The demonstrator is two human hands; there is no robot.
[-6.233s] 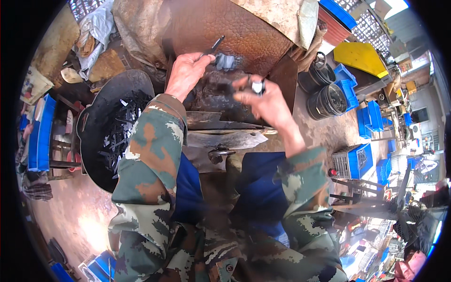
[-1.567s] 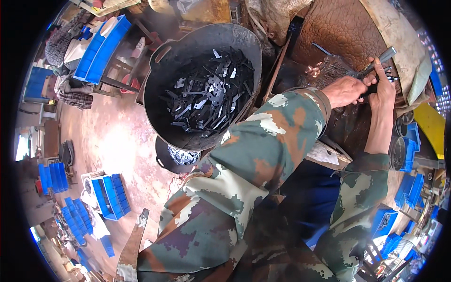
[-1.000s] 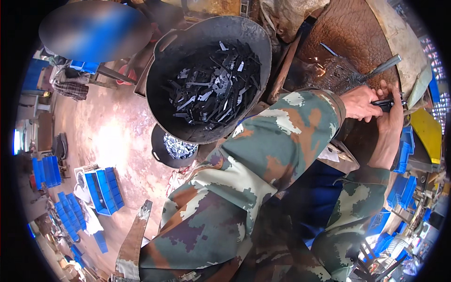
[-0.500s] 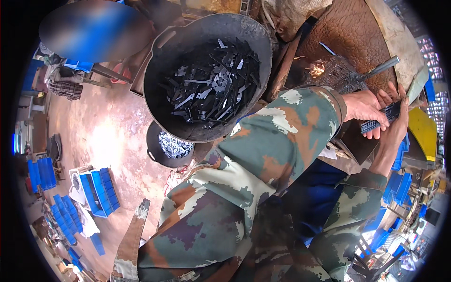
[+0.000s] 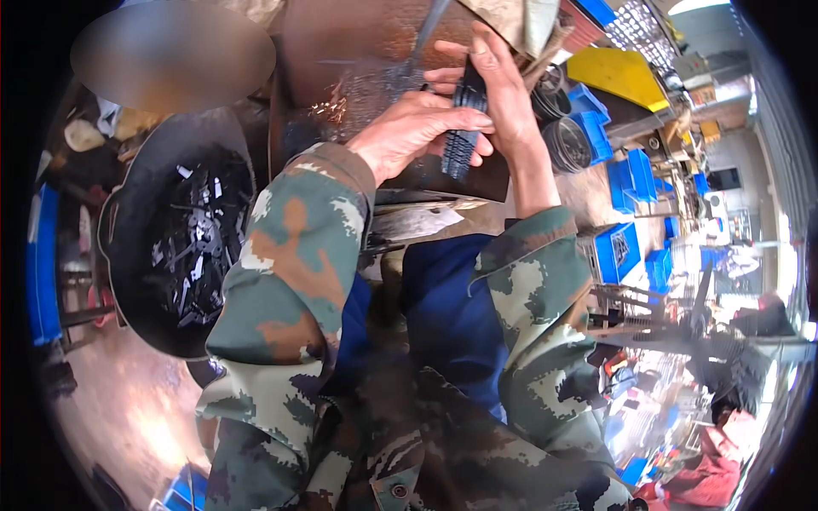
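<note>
A neat stack of thin dark metal pieces (image 5: 460, 155) stands between my two hands, tilted, with ridged edges showing. My left hand (image 5: 400, 129) grips it from the left, thumb across its front and fingertips coming out behind. On the other side my right hand (image 5: 509, 100) presses its palm and thumb along the upper part of the stack. Both hands are over a brown work surface (image 5: 409, 180). To the left, a big black tub (image 5: 136, 230) holds many loose dark metal pieces (image 5: 200, 234), flat and long.
Orange sparks (image 5: 332, 104) show just beyond my left hand, beside a blurred dark area. On the right are blue bins (image 5: 630, 179), a yellow panel (image 5: 618, 77) and a round dark container (image 5: 567, 145). Strips of wood (image 5: 417, 221) lie below the work surface's near edge.
The view has swung to the right, so the tub and my hands appear farther left. Both hands still hold the stack, now more upright in the picture.
</note>
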